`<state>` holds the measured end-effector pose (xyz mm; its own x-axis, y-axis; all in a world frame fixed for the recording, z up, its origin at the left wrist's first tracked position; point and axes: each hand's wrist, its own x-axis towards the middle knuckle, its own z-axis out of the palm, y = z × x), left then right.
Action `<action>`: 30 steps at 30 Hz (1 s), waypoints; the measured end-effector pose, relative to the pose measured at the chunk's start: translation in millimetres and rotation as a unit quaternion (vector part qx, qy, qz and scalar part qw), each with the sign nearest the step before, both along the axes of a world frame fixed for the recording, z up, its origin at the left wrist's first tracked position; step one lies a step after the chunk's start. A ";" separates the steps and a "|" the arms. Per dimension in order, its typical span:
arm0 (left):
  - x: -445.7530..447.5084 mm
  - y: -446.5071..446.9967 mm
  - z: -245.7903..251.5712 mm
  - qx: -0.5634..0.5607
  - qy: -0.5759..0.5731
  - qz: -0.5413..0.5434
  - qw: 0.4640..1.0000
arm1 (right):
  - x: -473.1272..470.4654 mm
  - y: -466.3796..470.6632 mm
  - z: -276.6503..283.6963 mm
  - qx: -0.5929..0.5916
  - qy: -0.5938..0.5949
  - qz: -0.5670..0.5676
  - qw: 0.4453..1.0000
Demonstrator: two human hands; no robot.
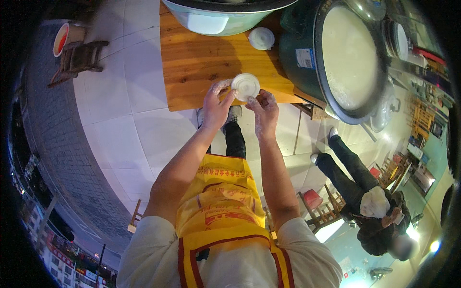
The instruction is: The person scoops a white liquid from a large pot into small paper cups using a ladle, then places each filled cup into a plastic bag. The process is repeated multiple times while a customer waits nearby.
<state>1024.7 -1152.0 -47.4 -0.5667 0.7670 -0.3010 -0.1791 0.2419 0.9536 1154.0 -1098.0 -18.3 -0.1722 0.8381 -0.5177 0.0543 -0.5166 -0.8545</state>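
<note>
A round, pale lidded cup or small tub (pixel 245 86) is between my two hands, above the near edge of a wooden table (pixel 201 64). My left hand (pixel 218 100) grips its left rim with thumb and fingers. Thumb and fingers of my right hand (pixel 264 108) touch its lower right rim. Both hands carry whitish residue. A similar round lidded cup (pixel 262 38) stands farther back on the table, between two large vessels. What the held cup contains cannot be told.
A big dark green vessel of milky liquid (pixel 349 57) stands at the right, a light green pot (pixel 207 21) at the back. Glass lids (pixel 383 108) lie beyond the vessel. A person (pixel 360 187) stands at the right near wooden chairs (pixel 324 212). A stool (pixel 81 57) is far left.
</note>
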 end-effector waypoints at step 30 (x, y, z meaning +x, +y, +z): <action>10.0 53.4 14.3 -0.054 -0.022 0.081 0.995 | -36.8 22.3 -25.0 0.074 0.083 -0.119 0.987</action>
